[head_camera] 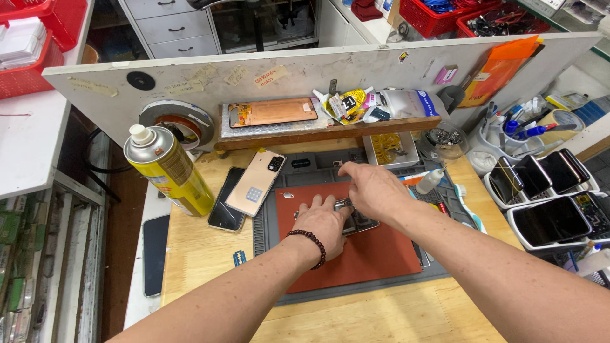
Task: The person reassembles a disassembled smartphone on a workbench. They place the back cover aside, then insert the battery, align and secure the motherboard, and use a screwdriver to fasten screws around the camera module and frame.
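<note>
I've got both hands over the red mat (pixel 362 254), which lies on the grey work mat (pixel 267 222) on the wooden table (pixel 203 254). The left hand (pixel 324 225), beaded bracelet (pixel 311 244) at the wrist, lies flat with fingers spread, pressing down on a dark opened phone (pixel 359 222) at the mat's upper middle. The right hand (pixel 375 189) arches over the same phone, fingers curled down onto its top edge; I can't quite tell whether it pinches a small tool or the frame itself. A yellow spray can (pixel 168 170) stands far left, and a beige phone back (pixel 256 182) leans over a black phone (pixel 226 209) just beside the mat.
</note>
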### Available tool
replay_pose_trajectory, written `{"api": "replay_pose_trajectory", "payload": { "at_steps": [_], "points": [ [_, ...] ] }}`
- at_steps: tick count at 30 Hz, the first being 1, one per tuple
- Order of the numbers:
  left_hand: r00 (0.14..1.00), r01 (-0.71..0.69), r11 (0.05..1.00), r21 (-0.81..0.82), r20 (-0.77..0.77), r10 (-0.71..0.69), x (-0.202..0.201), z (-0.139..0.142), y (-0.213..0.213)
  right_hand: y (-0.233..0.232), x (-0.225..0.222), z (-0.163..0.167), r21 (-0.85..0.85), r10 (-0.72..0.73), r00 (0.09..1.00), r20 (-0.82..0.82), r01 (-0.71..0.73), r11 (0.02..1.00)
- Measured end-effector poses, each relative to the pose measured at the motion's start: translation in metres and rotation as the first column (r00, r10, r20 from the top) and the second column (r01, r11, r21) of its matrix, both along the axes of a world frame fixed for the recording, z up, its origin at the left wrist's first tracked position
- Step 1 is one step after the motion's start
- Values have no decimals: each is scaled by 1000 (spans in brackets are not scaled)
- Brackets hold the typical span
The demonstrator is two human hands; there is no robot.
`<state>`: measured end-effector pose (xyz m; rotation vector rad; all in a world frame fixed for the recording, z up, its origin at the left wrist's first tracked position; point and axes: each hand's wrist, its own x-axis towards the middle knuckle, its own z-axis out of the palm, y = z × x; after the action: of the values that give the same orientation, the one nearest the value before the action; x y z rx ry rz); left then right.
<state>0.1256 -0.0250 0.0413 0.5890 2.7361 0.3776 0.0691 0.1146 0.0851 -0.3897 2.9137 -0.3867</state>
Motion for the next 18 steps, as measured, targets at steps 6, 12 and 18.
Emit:
{"api": "replay_pose_trajectory", "payload": {
  "at_steps": [6, 12, 18],
  "points": [
    [1000, 0, 1000, -28, 27, 1, -3, 1, 2, 4, 2, -3, -27, 9, 1000, -17, -9, 1000],
    [999, -14, 1000, -21, 35, 15, -3, 2, 3, 14, 11, -11, -200, 28, 987, -159, -60, 978],
    [998, -43, 999, 5, 34, 43, 0, 0, 2, 35, 25, -28, -450, -123, 986, -111, 60, 891]
  ]
}}
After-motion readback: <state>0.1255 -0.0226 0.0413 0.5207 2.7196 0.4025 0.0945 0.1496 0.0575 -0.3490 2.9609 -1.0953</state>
